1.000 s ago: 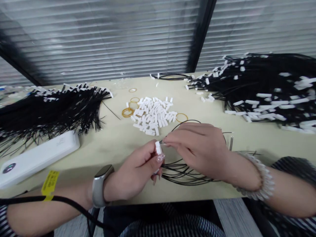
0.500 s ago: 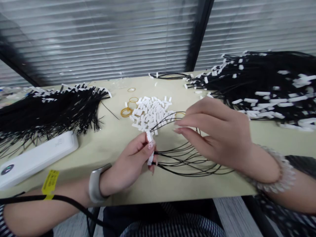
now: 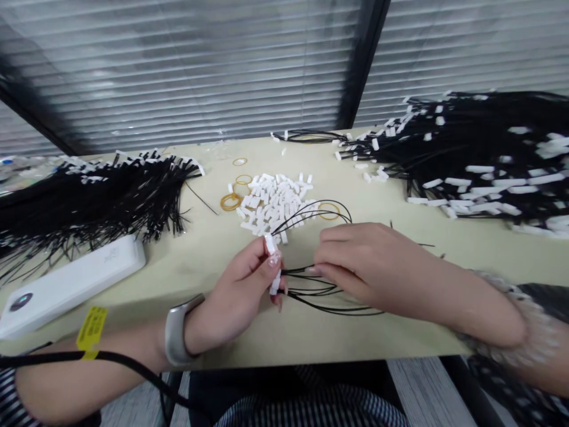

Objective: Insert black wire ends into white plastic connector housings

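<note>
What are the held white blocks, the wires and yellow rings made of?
Blocks: likely hard plastic, fairly matte, straight-edged. Wires: probably plastic-insulated; smooth black coating, bending in supple arcs. Rings: likely rubber; thin, amber-toned loops, finish too blurred to judge.

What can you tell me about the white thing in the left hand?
The white thing is narrow and plastic-looking, possibly several pieces side by side. It is tilted, its far end leaning left, and the left hand pinches it, covering part of its middle. Thin black wires run from it toward the right hand. Beyond it lies a pile of white pieces.
</note>
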Available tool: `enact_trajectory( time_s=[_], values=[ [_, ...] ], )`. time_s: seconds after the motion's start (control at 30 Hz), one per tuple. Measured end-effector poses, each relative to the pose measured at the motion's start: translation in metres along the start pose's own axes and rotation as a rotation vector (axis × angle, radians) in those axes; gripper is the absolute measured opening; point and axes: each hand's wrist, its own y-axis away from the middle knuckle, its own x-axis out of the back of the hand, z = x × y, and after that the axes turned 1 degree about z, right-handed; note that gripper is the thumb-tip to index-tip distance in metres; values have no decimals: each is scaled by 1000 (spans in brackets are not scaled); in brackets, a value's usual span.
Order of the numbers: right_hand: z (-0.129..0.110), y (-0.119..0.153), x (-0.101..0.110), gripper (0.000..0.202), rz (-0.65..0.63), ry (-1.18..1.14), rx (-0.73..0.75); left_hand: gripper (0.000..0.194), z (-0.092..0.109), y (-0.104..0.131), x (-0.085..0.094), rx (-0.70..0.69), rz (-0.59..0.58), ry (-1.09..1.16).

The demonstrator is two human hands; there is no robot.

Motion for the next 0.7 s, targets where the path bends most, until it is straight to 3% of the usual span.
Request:
enact_trajectory(
  time_s=[0.13,0.2,0.27,0.33,0.43,0.53,0.6,0.7],
  values=[
    [7,6,7,14,54,382,13,19,-2,-3,0,33,80,81],
    [17,10,16,12,124,528,-84,18,-3,-4,0,44,109,126],
    [27,14,26,10,286,542,-221,18,-3,-4,0,50,113,133],
    [33,15,36,12,532,302,-340,18,-3,-4,0,50,108,124],
    [29,10,43,19,908,-427,-443,16,-3,-4,-1,43,98,99],
    [20,3,41,11,1115,-840,-460,15,-4,-3,0,42,83,63],
    [14,1,35,11,1082,-860,-446,16,-4,-3,0,37,66,33],
    [8,1,23,19,750,-784,-383,17,-3,-1,-1,19,34,-27]
  ],
)
